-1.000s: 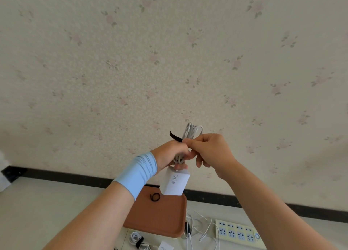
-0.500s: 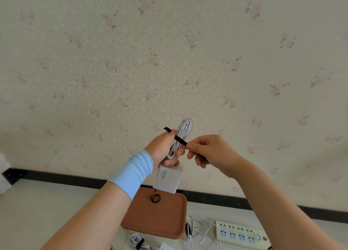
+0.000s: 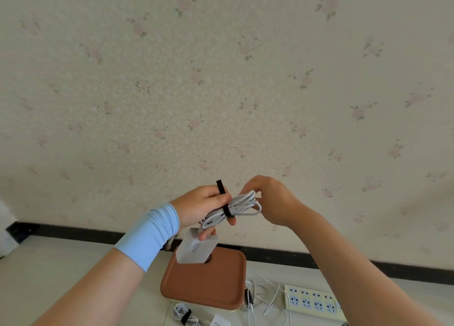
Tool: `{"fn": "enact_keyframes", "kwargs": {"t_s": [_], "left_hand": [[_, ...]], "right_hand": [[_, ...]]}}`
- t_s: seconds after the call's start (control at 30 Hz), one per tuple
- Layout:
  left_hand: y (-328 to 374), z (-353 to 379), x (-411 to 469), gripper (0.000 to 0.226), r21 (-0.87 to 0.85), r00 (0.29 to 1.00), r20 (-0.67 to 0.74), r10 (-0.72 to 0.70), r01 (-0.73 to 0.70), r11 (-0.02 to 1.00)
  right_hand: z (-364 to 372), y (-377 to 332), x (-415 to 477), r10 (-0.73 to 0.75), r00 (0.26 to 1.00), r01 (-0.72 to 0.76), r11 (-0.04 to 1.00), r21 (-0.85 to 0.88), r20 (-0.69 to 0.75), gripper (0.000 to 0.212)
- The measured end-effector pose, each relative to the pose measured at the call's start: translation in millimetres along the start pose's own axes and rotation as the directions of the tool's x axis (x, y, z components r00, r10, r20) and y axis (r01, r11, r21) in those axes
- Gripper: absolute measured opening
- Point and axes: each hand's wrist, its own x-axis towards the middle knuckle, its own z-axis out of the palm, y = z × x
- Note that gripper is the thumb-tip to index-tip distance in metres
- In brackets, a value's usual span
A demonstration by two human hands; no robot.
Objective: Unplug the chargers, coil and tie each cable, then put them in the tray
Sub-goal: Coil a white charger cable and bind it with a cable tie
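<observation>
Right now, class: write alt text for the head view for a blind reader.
Two hands hold up a coiled white cable against floral wallpaper: the left hand grips the coil and black tie, the right hand the loop end. Its white charger hangs above a brown tray.

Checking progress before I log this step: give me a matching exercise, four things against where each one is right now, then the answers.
Things
1. 120W charger
2. black strap
3. power strip
4. tied cable

Places
A. on the surface, right of the tray
B. round the white coil held between the left hand and the right hand
C. on the surface, on the near side of the tray
D. in the air just below the left hand

Pairs: 1-D, 2-B, 3-A, 4-C
</observation>
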Motion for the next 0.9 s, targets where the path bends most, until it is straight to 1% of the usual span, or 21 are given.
{"fn": "enact_keyframes", "kwargs": {"t_s": [0.03, 0.17, 0.23, 0.33, 0.4, 0.47, 0.5, 0.53, 0.6, 0.63, 0.67, 0.77, 0.9], "left_hand": [[-1, 2, 0, 0.026, 0.034, 1.0, -0.018, -0.006, 0.006, 0.999], [-3, 9, 1, 0.026, 0.187, 0.998, -0.06, -0.029, 0.04, 0.981], [-3, 11, 1, 0.027, 0.246, 0.998, -0.061, -0.018, 0.033, 0.969], [1, 14, 0, 0.028, 0.329, 0.997, -0.069, 0.032, -0.008, 0.944], [4, 16, 0, 0.028, 0.357, 0.995, -0.073, 0.062, -0.031, 0.934], [4, 17, 2, 0.029, 0.384, 0.995, -0.079, 0.068, -0.033, 0.923], [4, 17, 2, 0.029, 0.401, 0.995, -0.078, 0.061, -0.024, 0.916], [4, 18, 3, 0.028, 0.418, 0.996, -0.077, 0.05, -0.014, 0.908], [2, 20, 6, 0.026, 0.449, 0.996, -0.084, 0.032, 0.009, 0.894], [1, 20, 7, 0.025, 0.471, 0.995, -0.095, 0.025, 0.023, 0.882], [-1, 21, 9, 0.023, 0.501, 0.994, -0.108, 0.019, 0.037, 0.865], [-6, 25, 13, 0.024, 0.606, 0.986, -0.155, 0.054, 0.052, 0.794], [-8, 30, 15, 0.02, 0.66, 0.958, -0.237, 0.163, 0.036, 0.75]], "right_hand": [[0, -1, 1, -0.007, 1.0, 0.007, 1.0, -0.016, 0.0, 0.028], [1, -1, 5, 0.096, 0.991, -0.099, 0.995, 0.032, 0.094, 0.038], [0, -4, 3, 0.124, 0.983, -0.142, 0.981, 0.132, 0.138, 0.04], [-8, -6, -2, 0.129, 0.965, -0.199, 0.926, 0.319, 0.228, 0.04], [-14, -4, -3, 0.094, 0.938, -0.258, 0.831, 0.492, 0.334, 0.033], [-18, -2, -3, 0.076, 0.905, -0.357, 0.669, 0.652, 0.418, 0.035], [-18, -3, -3, 0.095, 0.899, -0.394, 0.605, 0.692, 0.428, 0.038], [-17, -5, -3, 0.127, 0.901, -0.401, 0.609, 0.684, 0.415, 0.037], [-9, -8, -4, 0.199, 0.928, -0.35, 0.756, 0.554, 0.314, 0.022], [-4, -10, -5, 0.238, 0.937, -0.339, 0.8, 0.496, 0.257, 0.015], [-1, -11, -5, 0.271, 0.939, -0.342, 0.811, 0.475, 0.213, 0.012], [6, -10, -5, 0.356, 0.918, -0.395, 0.772, 0.499, 0.176, 0.012], [11, -16, -6, 0.464, 0.879, -0.436, 0.69, 0.578, 0.11, 0.015]]}}
